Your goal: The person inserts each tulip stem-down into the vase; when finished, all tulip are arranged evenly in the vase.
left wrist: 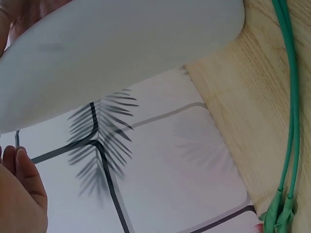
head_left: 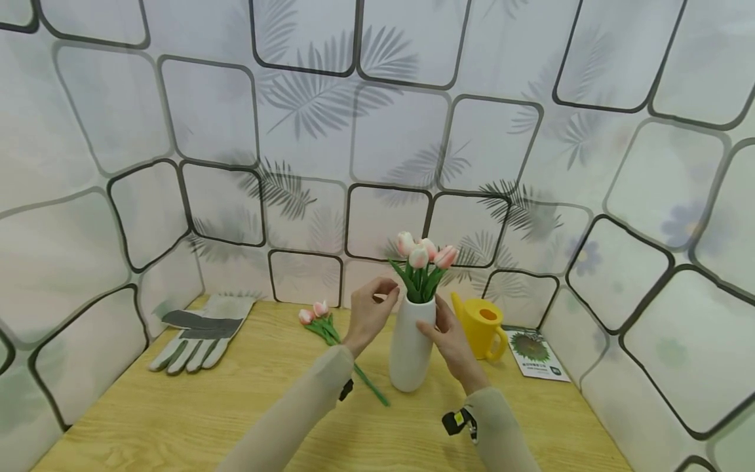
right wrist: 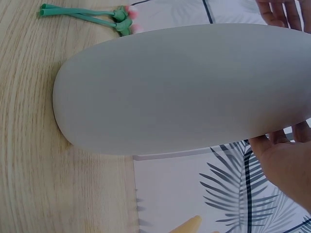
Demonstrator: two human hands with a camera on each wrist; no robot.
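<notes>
A white vase [head_left: 411, 347] stands upright on the table, with several pink-and-white tulips [head_left: 421, 259] in its mouth. My right hand [head_left: 457, 341] holds the vase's upper right side, thumb in front and fingers round the back; the right wrist view shows this hand [right wrist: 286, 162] against the vase wall [right wrist: 175, 92]. Just left of the vase mouth is my left hand [head_left: 370, 311], fingers loosely bent beside the leaves. Nothing shows in the left hand [left wrist: 24, 194] in its wrist view, where it sits apart from the vase. Its palm is hidden.
More tulips [head_left: 321, 321] with green stems lie on the table left of the vase. Behind my right hand stands a yellow watering can [head_left: 480, 324], beside a seed packet [head_left: 537, 354]. A grey-and-white glove [head_left: 203, 334] lies at the far left. Patterned walls [head_left: 307, 216] enclose the table [head_left: 236, 419].
</notes>
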